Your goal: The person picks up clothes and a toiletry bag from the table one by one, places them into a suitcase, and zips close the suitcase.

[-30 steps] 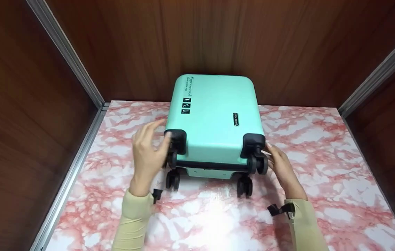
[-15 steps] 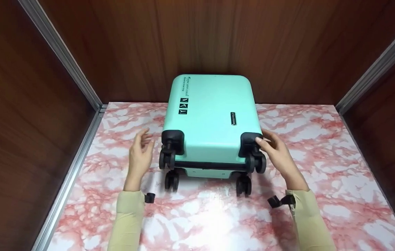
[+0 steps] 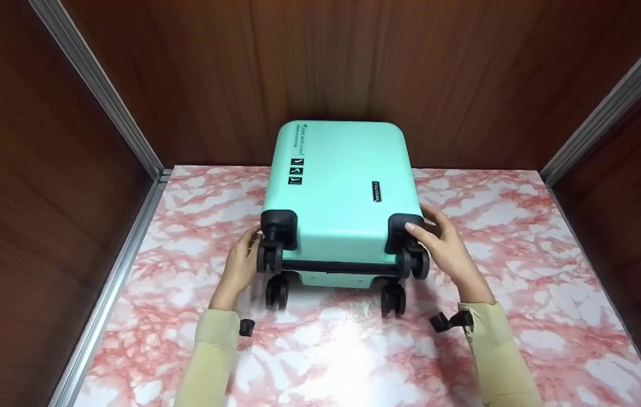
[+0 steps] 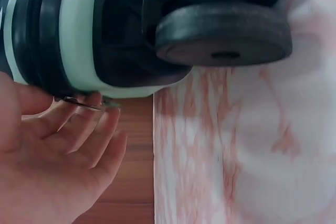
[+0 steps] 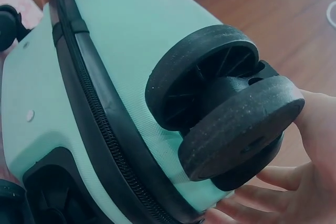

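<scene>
A mint-green hard-shell suitcase (image 3: 343, 169) lies flat with its wheeled end facing me. My right hand (image 3: 451, 254) grips its near right corner, thumb on the black corner guard (image 3: 402, 226) and fingers along the side. Double caster wheels (image 5: 241, 129) stand beside that hand in the right wrist view. At the left side, my left hand (image 3: 239, 265) has its fingertips partly hidden behind the near left corner. In the left wrist view its loosely bent fingers meet a thin metal zipper pull (image 4: 79, 103) below the black zipper band (image 4: 44, 35).
The suitcase rests on a red-and-white marbled tabletop (image 3: 524, 254). Dark wood panels (image 3: 196, 85) rise behind it and at both sides, with metal rails (image 3: 100, 90) along the corners. A black strap (image 3: 450, 321) hangs from the right sleeve.
My left hand drew back from the left corner, then came in again lower along the side. My right hand moved up and its thumb came onto the corner guard. The suitcase stays in place.
</scene>
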Tool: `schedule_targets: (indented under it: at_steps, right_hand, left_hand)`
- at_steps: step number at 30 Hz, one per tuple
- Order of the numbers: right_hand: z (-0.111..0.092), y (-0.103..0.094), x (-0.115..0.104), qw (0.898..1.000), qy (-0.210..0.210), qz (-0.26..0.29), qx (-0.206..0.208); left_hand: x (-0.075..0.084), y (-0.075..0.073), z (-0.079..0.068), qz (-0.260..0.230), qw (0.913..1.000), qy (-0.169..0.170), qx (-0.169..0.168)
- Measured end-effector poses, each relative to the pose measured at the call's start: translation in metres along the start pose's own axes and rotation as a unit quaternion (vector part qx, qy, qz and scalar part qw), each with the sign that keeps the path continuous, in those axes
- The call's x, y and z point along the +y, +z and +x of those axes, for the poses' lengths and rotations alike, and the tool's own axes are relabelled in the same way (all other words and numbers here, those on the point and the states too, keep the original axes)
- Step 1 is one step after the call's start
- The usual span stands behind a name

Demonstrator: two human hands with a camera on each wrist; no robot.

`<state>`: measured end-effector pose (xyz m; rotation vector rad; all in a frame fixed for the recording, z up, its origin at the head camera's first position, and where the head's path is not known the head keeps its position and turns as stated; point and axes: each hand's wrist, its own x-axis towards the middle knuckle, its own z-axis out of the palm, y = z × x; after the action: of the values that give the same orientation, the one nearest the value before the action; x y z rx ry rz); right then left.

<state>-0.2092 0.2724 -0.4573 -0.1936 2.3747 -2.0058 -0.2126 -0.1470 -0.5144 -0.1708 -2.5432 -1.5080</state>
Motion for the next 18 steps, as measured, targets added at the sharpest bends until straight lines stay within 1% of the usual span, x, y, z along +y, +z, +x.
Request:
schedule_targets:
  at_steps: [3,5,9,13,15,18]
  right_hand:
    - [0.0,0.0,0.001,1.0,0.0,0.002,0.0]
    - [0.0,0.0,0.001,1.0,0.0,0.003,0.001]
    - [0.001,0.001,0.002,1.0,0.002,0.007,0.002]
    - [0.001,0.001,0.002,1.0,0.0,0.018,-0.001]
    - [0.001,0.001,0.002,1.0,-0.001,0.02,-0.001]
    - [0.001,0.001,0.003,1.0,-0.004,0.022,0.0]
  left_hand:
    - [0.0,-0.002,0.0,0.027,0.9996,-0.007,-0.007]
    - [0.001,-0.003,0.0,0.055,0.9984,0.001,-0.013]
    - [0.004,-0.006,0.002,0.116,0.9928,0.013,-0.029]
    - [0.007,-0.011,0.004,0.149,0.9877,0.013,-0.046]
    - [0.007,-0.012,0.004,0.162,0.9854,0.027,-0.044]
    - [0.007,-0.012,0.002,0.186,0.9794,0.073,-0.029]
